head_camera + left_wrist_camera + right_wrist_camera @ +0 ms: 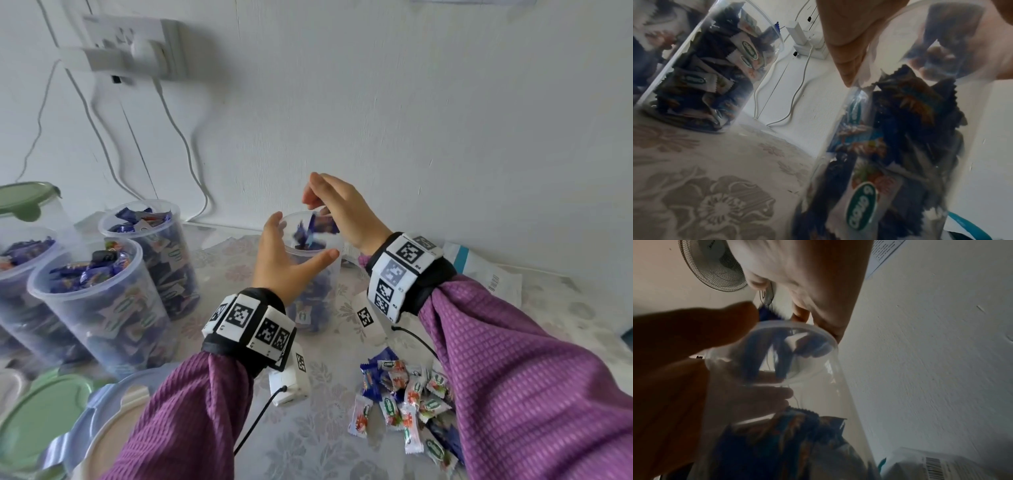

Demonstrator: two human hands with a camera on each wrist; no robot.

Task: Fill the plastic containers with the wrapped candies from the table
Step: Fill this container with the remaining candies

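Floral-clothed surface point(318, 445): our left hand point(284, 260) cups the clear plastic container point(317, 308); right hand's point(342, 209) fingers spread above, blurred blue wrapped candies point(313, 229) falling. Three filled containers point(99, 301) left, one cropped.

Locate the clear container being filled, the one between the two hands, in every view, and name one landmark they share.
Head: the container stands at centre, the left hand around its near side.
Left wrist: it fills the right half, part full of wrapped candies.
Right wrist: seen from below at centre, its rim under the right hand.
Shared landmark: the white wall behind it.
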